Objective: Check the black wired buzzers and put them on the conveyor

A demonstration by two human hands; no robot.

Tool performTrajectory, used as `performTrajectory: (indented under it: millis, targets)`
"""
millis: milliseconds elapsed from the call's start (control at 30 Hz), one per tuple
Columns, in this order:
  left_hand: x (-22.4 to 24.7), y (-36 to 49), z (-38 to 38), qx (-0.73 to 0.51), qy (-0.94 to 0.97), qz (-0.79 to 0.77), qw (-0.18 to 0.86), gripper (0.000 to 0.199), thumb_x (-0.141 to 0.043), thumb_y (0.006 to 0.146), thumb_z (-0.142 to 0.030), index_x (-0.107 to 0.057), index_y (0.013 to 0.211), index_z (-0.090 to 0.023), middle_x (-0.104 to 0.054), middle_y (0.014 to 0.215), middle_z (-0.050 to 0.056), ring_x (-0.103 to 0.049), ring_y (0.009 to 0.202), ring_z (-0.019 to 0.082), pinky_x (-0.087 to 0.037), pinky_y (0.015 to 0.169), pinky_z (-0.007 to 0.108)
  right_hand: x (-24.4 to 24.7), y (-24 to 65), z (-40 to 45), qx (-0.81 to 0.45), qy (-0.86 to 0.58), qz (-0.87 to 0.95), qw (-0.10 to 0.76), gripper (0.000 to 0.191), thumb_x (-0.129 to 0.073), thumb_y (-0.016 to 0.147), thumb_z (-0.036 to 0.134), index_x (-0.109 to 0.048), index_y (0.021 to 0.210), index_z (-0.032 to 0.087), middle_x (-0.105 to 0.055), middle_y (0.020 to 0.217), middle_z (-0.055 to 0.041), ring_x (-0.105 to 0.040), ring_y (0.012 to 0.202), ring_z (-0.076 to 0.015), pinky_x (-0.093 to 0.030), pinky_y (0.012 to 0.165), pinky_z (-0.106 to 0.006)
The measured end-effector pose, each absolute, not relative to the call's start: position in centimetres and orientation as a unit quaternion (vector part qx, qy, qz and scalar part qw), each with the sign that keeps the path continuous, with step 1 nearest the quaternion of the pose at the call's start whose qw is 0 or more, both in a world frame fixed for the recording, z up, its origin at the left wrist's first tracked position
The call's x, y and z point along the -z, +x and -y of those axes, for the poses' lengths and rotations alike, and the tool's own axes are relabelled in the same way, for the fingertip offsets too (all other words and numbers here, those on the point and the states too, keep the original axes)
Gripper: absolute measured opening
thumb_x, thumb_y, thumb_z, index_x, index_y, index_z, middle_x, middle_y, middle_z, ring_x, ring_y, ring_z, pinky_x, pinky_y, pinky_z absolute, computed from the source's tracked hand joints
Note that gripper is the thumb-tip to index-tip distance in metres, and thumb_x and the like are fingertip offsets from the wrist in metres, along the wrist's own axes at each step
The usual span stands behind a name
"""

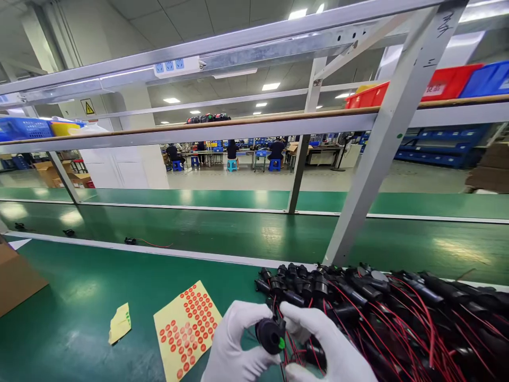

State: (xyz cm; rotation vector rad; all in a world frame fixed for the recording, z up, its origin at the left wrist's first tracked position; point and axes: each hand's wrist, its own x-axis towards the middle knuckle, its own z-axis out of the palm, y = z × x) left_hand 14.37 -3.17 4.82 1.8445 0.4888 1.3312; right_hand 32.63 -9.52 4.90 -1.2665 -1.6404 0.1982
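Observation:
A black cylindrical part (270, 335), with a round recessed end facing me and a small green mark on its rim, is pinched between the thumb and forefinger of my white-gloved left hand (240, 342). Close at its right side is my right hand (322, 339), also gloved in white, its thumb and forefinger apart in a curve; whether a fingertip touches the part is hard to tell. Left of my hands lies a yellow sheet (191, 331) of round red stickers. Farther left is a torn yellow scrap (120, 323) with a few green stickers.
A large heap of black cylindrical parts with red wires (382, 313) covers the right of the green bench (79, 297). A cardboard box (18, 278) stands at the left edge. Beyond runs a green conveyor belt (222, 236) carrying several small black parts. A slanted metal post (369, 170) rises behind the heap.

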Motion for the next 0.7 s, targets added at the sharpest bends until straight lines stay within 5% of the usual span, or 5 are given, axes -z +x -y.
performTrajectory:
  millis: [133, 267, 400, 533, 700]
  targets:
    - [-4.3, 14.9, 3.9, -0.504, 0.794, -0.202, 0.273, 0.054, -0.07, 0.088, -0.042, -0.054, 0.14, -0.041, -0.075, 0.112, 0.003, -0.067, 0.094, 0.022, -0.05, 0.084, 0.031, -3.7, 31.2, 8.7, -0.166, -0.587, 0.599, 0.519, 0.053, -0.061, 0.064, 0.021, -0.067, 0.116, 0.024, -0.073, 0.115, -0.008, -0.07, 0.106, -0.0268, -0.057, 0.095, -0.035]
    - [-3.8, 15.7, 5.2, -0.55, 0.732, -0.297, 0.273, 0.062, -0.078, 0.082, -0.037, -0.056, 0.139, -0.044, -0.072, 0.122, 0.005, -0.066, 0.108, 0.028, -0.047, 0.097, 0.038, -3.5, 32.3, 7.7, -0.274, -0.539, 0.583, 0.542, 0.04, -0.063, 0.077, 0.042, -0.065, 0.112, 0.023, -0.075, 0.107, -0.0106, -0.072, 0.101, -0.0285, -0.059, 0.089, -0.038]
    - [-4.8, 15.9, 4.6, -0.492, 0.64, -0.298, 0.509, 0.041, -0.078, 0.077, -0.052, -0.076, 0.112, -0.031, -0.075, 0.1, 0.008, -0.069, 0.088, 0.025, -0.051, 0.084, 0.037, -2.5, 34.3, 6.4, -0.329, -0.475, 0.624, 0.527, 0.062, -0.058, 0.082, 0.071, -0.067, 0.119, 0.023, -0.075, 0.1, -0.0128, -0.074, 0.087, -0.0296, -0.062, 0.077, -0.039]
    - [-5.5, 15.8, 2.9, -0.378, 0.382, -0.175, 0.825, 0.058, -0.068, 0.077, -0.07, -0.078, 0.092, -0.015, -0.07, 0.073, 0.005, -0.058, 0.054, 0.01, -0.045, 0.056, 0.023, -1.1, 35.2, 5.4, -0.361, -0.451, 0.593, 0.561, 0.071, -0.041, 0.089, 0.078, -0.065, 0.126, 0.022, -0.073, 0.084, -0.0102, -0.07, 0.065, -0.0239, -0.059, 0.059, -0.036]
    - [-5.6, 15.7, 2.3, -0.288, 0.189, -0.115, 0.932, 0.053, -0.085, 0.067, -0.056, -0.077, 0.089, -0.009, -0.069, 0.072, 0.004, -0.058, 0.053, 0.005, -0.045, 0.057, 0.018, 0.4, 35.7, 5.7, -0.407, -0.444, 0.562, 0.568, 0.068, -0.047, 0.087, 0.078, -0.069, 0.118, 0.021, -0.073, 0.082, -0.0096, -0.069, 0.064, -0.0233, -0.058, 0.059, -0.037]
